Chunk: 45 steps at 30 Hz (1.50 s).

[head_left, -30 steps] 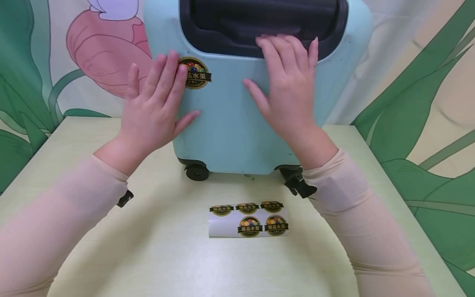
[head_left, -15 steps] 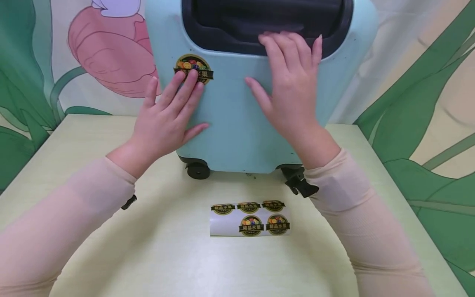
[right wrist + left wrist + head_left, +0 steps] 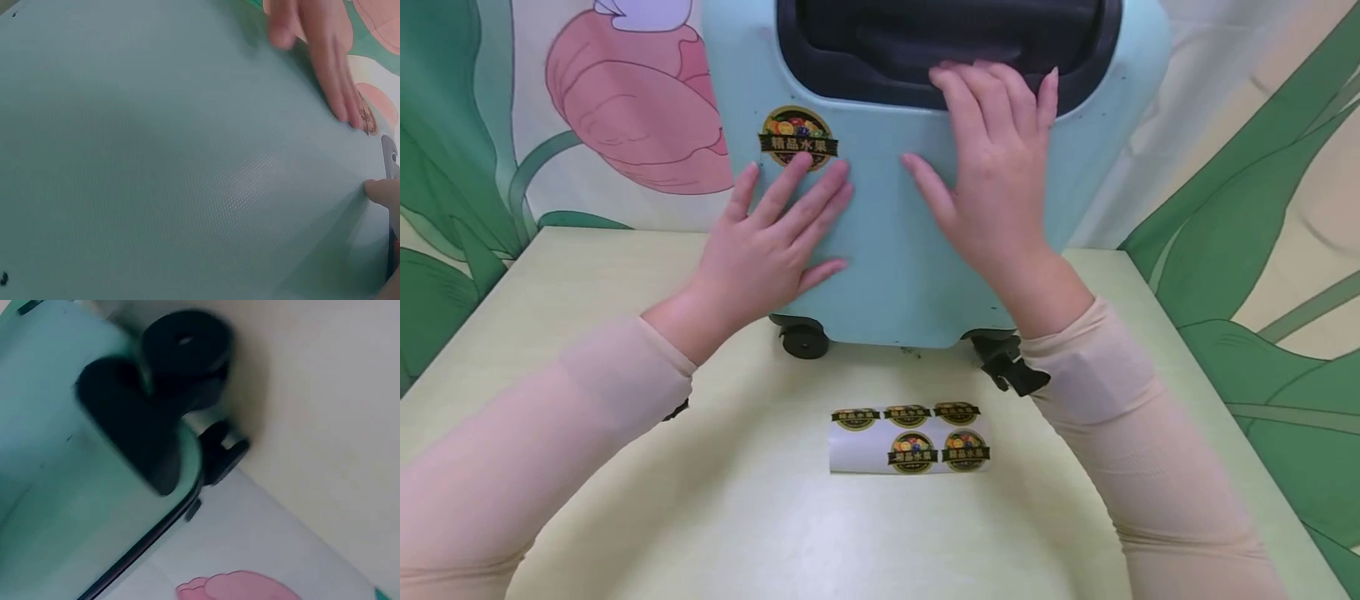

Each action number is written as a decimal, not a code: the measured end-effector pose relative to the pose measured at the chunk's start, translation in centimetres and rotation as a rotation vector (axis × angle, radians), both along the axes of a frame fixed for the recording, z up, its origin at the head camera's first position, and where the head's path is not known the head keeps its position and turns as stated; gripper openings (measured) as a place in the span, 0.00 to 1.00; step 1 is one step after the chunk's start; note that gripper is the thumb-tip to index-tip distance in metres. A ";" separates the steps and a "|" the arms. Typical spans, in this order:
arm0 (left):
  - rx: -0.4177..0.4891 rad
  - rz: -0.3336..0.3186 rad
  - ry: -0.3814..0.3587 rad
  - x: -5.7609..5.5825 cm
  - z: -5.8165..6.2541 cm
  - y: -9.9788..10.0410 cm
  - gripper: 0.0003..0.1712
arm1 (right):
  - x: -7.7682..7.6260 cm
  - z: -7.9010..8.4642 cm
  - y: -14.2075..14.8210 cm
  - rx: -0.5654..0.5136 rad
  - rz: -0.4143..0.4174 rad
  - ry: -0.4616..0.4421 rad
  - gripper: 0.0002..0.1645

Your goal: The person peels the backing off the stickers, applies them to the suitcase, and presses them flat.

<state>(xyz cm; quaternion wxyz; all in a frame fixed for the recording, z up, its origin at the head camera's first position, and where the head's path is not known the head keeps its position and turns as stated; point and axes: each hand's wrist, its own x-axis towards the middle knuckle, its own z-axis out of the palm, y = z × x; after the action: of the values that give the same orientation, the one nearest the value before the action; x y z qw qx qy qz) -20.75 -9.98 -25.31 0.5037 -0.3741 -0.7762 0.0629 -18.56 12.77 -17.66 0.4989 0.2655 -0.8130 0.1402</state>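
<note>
Suitcase (image 3: 880,242), one, pale blue, stood upright on a light-coloured table (image 3: 850,542), with a black recess (image 3: 955,42) in its upper part and dark wheels (image 3: 805,342) below. Round sticker (image 3: 797,132), one, dark with gold edging, a fruit picture and a band of Chinese characters, lay on the shell at the viewer's left, just below and beside the recess. Left hand (image 3: 767,250), bare: fingers straight and spread, grasping nothing, laid over the shell, one fingertip overlapping the sticker's lower edge. Right hand (image 3: 1000,179), bare: fingers extended and unclenched, tips over the recess's lower rim, thumb held apart against the shell. White sheet (image 3: 857,454), one, lay on the table in front of the suitcase, bearing five matching stickers, three in the far row and two in the near, its near left portion blank. Sleeves (image 3: 587,408), light beige, covered both forearms. Backdrop (image 3: 632,108), printed with green leaves and a pink shape, hung behind.
</note>
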 end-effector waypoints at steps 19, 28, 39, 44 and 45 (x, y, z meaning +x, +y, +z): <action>0.012 -0.227 -0.522 5.9 -6.4 -1.8 0.39 | 1.4 -1.7 0.8 0.049 0.240 0.040 0.23; 0.301 -0.058 -1.326 9.5 -8.4 -0.8 0.25 | 5.5 -7.9 2.0 0.028 0.401 -0.448 0.18; 0.651 -0.119 -1.856 10.4 -9.9 -0.8 0.20 | 7.7 -14.1 3.2 -0.095 0.339 -1.044 0.15; 0.761 -0.063 -1.991 10.7 -10.4 -0.3 0.21 | 7.8 -15.4 3.0 -0.083 0.370 -1.110 0.14; 0.771 -0.053 -2.005 10.7 -10.5 -0.2 0.21 | 7.8 -15.6 3.0 -0.074 0.373 -1.120 0.14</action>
<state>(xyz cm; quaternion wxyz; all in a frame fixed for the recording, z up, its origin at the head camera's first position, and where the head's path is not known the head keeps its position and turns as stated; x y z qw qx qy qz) -10.05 -10.18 -35.81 -0.2775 -0.0877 -0.7945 -0.5329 -10.80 15.74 -33.25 -0.0303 0.2720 -0.8867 0.3727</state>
